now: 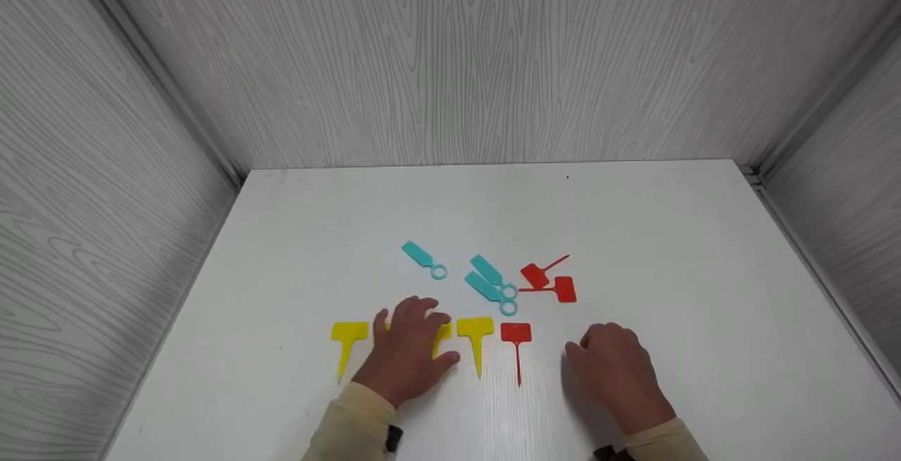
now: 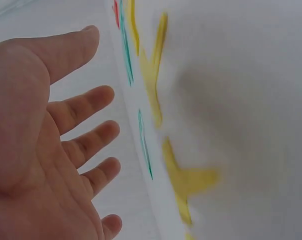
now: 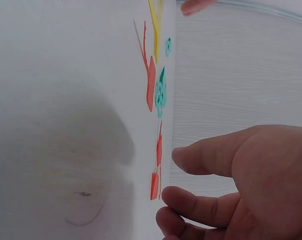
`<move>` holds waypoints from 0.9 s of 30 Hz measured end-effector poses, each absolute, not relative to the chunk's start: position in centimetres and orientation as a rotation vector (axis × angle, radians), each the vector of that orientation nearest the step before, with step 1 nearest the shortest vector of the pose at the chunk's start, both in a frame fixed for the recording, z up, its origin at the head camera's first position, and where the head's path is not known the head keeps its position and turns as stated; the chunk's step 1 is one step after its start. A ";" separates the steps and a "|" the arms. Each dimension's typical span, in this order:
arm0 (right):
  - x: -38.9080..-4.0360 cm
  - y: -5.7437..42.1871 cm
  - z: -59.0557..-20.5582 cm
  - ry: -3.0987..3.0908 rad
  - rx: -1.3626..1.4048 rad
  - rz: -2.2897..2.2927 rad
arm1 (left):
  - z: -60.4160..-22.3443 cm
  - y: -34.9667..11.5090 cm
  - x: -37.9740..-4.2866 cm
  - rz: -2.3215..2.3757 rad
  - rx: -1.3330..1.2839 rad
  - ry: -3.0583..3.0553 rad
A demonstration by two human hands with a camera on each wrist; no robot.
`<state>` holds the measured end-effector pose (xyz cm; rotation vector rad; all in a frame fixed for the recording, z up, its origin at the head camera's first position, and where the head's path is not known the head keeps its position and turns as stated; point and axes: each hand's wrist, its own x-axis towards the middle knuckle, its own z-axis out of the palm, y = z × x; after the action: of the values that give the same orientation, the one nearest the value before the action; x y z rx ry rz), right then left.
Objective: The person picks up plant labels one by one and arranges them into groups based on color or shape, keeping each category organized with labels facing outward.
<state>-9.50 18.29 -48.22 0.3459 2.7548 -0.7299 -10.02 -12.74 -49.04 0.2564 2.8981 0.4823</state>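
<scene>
My left hand [image 1: 408,352] hovers over the row of yellow T-shaped plant labels, fingers spread and nothing in its grasp. It partly hides a yellow label [image 1: 443,333] under its fingers. To either side of it lie another yellow label [image 1: 348,332] and a third yellow label [image 1: 476,327]. Right of these, a red plant label [image 1: 516,333] with a thin stake points toward me. Beyond that, my right hand [image 1: 619,373] is over the table with loosely bent fingers; the right wrist view shows its thumb [image 3: 201,157] apart from the fingers and nothing between them.
Behind the row lie a single teal ring tag [image 1: 417,253] and two overlapping teal ring tags [image 1: 486,271]. Beside them are two more red labels [image 1: 565,289], one touching the other. The white table [image 1: 317,222] is bounded by wood-grain panels [image 1: 450,60] at the back and sides.
</scene>
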 end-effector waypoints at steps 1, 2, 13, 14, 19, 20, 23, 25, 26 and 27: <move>-9.9 18.2 -48.2 2.767 0.331 -0.720 | -49.2 -12.0 -9.9 0.463 0.277 2.904; -10.4 18.1 -48.1 2.783 0.313 -0.708 | -49.4 -11.3 -9.9 0.441 0.295 2.912; -16.4 18.7 -49.6 2.914 0.152 -0.533 | -50.1 -8.8 -9.8 0.347 0.355 2.952; -16.8 18.8 -49.7 2.915 0.141 -0.499 | -50.2 -8.7 -9.8 0.348 0.354 2.944; -17.6 18.6 -49.6 2.893 0.122 -0.483 | -50.2 -8.7 -9.9 0.351 0.335 2.922; -17.7 18.6 -49.5 2.889 0.122 -0.493 | -50.1 -8.7 -9.9 0.352 0.332 2.919; -17.8 18.4 -48.9 2.874 0.133 -0.534 | -50.0 -8.8 -9.9 0.356 0.320 2.911; -17.7 18.3 -48.6 2.849 0.150 -0.573 | -50.0 -8.8 -9.9 0.363 0.310 2.905; -17.7 18.3 -48.5 2.837 0.163 -0.591 | -50.0 -8.8 -9.9 0.368 0.309 2.905; -17.6 18.3 -48.4 2.825 0.177 -0.611 | -50.0 -8.7 -9.9 0.368 0.309 2.906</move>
<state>-17.61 18.29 -48.38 0.1769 2.8250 -0.6112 -9.93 -8.74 -50.02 0.3087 2.9059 0.3678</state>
